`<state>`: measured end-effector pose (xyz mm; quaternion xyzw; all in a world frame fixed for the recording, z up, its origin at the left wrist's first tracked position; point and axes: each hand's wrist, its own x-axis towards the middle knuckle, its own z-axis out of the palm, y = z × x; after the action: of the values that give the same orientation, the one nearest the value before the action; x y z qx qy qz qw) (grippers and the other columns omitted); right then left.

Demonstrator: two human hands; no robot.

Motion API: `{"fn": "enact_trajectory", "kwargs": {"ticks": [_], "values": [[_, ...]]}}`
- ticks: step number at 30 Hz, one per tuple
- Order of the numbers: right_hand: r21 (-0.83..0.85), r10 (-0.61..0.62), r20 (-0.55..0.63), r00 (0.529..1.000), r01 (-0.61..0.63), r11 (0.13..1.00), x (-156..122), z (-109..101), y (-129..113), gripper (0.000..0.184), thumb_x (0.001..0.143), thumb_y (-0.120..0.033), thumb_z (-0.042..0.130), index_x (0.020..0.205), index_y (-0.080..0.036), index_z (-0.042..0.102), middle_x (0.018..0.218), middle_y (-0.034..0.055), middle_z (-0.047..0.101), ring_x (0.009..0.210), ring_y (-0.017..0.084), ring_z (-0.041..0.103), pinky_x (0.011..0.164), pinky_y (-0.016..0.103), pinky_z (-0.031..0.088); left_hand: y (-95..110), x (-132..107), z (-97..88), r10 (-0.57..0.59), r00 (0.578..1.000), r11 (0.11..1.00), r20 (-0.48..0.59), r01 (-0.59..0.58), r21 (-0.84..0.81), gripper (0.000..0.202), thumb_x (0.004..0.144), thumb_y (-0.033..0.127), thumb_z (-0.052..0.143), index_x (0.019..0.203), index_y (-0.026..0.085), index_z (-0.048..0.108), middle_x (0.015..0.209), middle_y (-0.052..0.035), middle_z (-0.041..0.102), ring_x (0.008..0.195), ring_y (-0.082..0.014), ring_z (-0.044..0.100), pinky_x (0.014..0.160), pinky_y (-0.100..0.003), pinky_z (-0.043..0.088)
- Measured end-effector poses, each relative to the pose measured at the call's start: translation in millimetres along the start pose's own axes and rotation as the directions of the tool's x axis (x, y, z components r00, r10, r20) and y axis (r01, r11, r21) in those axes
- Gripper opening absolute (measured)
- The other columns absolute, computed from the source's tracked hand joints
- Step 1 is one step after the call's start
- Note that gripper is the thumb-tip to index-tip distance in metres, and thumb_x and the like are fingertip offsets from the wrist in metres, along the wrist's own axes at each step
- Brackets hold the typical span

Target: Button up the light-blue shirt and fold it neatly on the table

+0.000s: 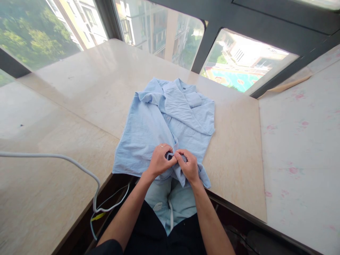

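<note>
A light blue button-up shirt (143,124) lies on the stone-look ledge, its collar toward the window and its sleeves folded across the chest. Near the lower hem, my left hand (160,159) pinches the front edge of the shirt between thumb and fingers. My right hand (188,164) grips the fabric right beside it, and the two thumbs nearly meet. Some cloth bunches up under the right hand and hangs over the ledge's front edge. Any button between the fingertips is too hidden to make out.
The pale ledge (66,117) runs under windows with dark frames (199,56). A white cable (71,161) crosses the left side and drops over the edge, near a yellow cable piece (98,216). A flower-patterned wall (297,141) bounds the right.
</note>
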<state>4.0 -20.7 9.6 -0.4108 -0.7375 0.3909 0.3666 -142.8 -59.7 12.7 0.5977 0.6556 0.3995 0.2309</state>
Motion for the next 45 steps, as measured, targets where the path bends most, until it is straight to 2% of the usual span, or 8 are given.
{"fn": "enact_trajectory", "kwargs": {"ticks": [13, 19, 23, 27, 31, 35, 40, 45], "values": [[-0.045, 0.053, 0.063, 0.997, -0.050, 0.998, -0.6, -1.2, 4.6, 0.019, 0.095, -0.038, 0.053, 0.089, -0.023, 0.063, 0.084, 0.0019, 0.070, 0.080, 0.019, 0.065, 0.075, 0.030, 0.049, -3.8, -0.1, 1.0, -0.012, 1.000, 1.000, 0.006, 0.012, 0.014, 0.006, 0.074, 0.022, 0.062, 0.074, 0.021, 0.056, 0.080, -0.0016, 0.064, 0.083, -0.0189, 0.058, 0.081, -0.032, 0.043], [-0.047, 0.060, 0.032, 0.998, -0.059, 0.997, -3.4, 0.4, 8.3, 0.020, 0.096, -0.037, 0.051, 0.102, -0.023, 0.064, 0.093, 0.0039, 0.072, 0.086, 0.020, 0.067, 0.078, 0.032, 0.050, -4.7, 1.7, -1.8, -0.022, 1.000, 0.997, 0.018, 0.023, -0.072, 0.002, 0.074, 0.020, 0.063, 0.075, 0.021, 0.061, 0.080, -0.0011, 0.067, 0.080, -0.0176, 0.060, 0.082, -0.032, 0.044], [-0.044, 0.012, -0.002, 1.000, -0.012, 0.999, -4.4, 1.5, 8.9, 0.025, 0.096, -0.035, 0.052, 0.116, -0.023, 0.063, 0.101, 0.0060, 0.072, 0.091, 0.021, 0.067, 0.085, 0.035, 0.052, -3.6, 6.1, -8.4, -0.091, 0.993, 0.978, 0.079, 0.104, -0.181, 0.006, 0.077, 0.025, 0.064, 0.075, 0.019, 0.064, 0.077, -0.0012, 0.068, 0.077, -0.0170, 0.062, 0.076, -0.030, 0.047], [-0.038, -0.086, -0.004, 0.996, 0.086, 0.996, -2.5, -0.8, 5.2, 0.028, 0.095, -0.032, 0.054, 0.121, -0.025, 0.062, 0.109, 0.0077, 0.069, 0.104, 0.022, 0.064, 0.094, 0.038, 0.051, -2.2, 9.5, -14.2, -0.139, 0.980, 0.952, 0.141, 0.171, -0.253, 0.010, 0.078, 0.029, 0.065, 0.078, 0.019, 0.066, 0.080, -0.0013, 0.069, 0.077, -0.0172, 0.063, 0.073, -0.029, 0.049], [-0.018, -0.131, 0.002, 0.991, 0.131, 0.991, 0.0, -3.6, 1.3, 0.025, 0.094, -0.029, 0.056, 0.118, -0.025, 0.064, 0.109, 0.0082, 0.067, 0.105, 0.022, 0.062, 0.094, 0.039, 0.051, -2.4, 9.4, -16.4, -0.107, 0.983, 0.958, 0.148, 0.142, -0.251, 0.011, 0.078, 0.029, 0.066, 0.076, 0.019, 0.066, 0.078, -0.0010, 0.067, 0.076, -0.0167, 0.062, 0.074, -0.028, 0.049], [0.002, -0.128, 0.033, 0.991, 0.128, 0.992, 1.1, -4.3, -0.4, 0.022, 0.093, -0.027, 0.055, 0.112, -0.025, 0.066, 0.105, 0.0071, 0.068, 0.101, 0.022, 0.063, 0.092, 0.038, 0.051, -4.6, 8.0, -18.0, -0.053, 0.984, 0.960, 0.171, 0.097, -0.261, 0.010, 0.080, 0.028, 0.065, 0.076, 0.018, 0.066, 0.080, -0.0021, 0.067, 0.079, -0.0173, 0.061, 0.076, -0.029, 0.048], [0.016, -0.122, 0.024, 0.992, 0.122, 0.992, 1.2, -4.3, -1.3, 0.021, 0.090, -0.023, 0.057, 0.108, -0.024, 0.068, 0.103, 0.0062, 0.069, 0.098, 0.021, 0.064, 0.090, 0.037, 0.051, -5.9, 7.5, -18.8, -0.039, 0.983, 0.957, 0.180, 0.088, -0.276, 0.007, 0.080, 0.024, 0.063, 0.077, 0.018, 0.066, 0.081, -0.0025, 0.067, 0.081, -0.0175, 0.062, 0.077, -0.029, 0.048], [0.019, -0.119, 0.016, 0.993, 0.119, 0.993, 1.5, -4.4, -1.8, 0.019, 0.088, -0.020, 0.057, 0.103, -0.024, 0.069, 0.098, 0.0050, 0.069, 0.094, 0.020, 0.064, 0.087, 0.035, 0.052, -5.1, 7.9, -19.9, -0.008, 0.982, 0.960, 0.188, 0.060, -0.273, 0.011, 0.083, 0.026, 0.061, 0.078, 0.019, 0.067, 0.080, -0.0023, 0.067, 0.081, -0.0179, 0.061, 0.077, -0.030, 0.046]]}}
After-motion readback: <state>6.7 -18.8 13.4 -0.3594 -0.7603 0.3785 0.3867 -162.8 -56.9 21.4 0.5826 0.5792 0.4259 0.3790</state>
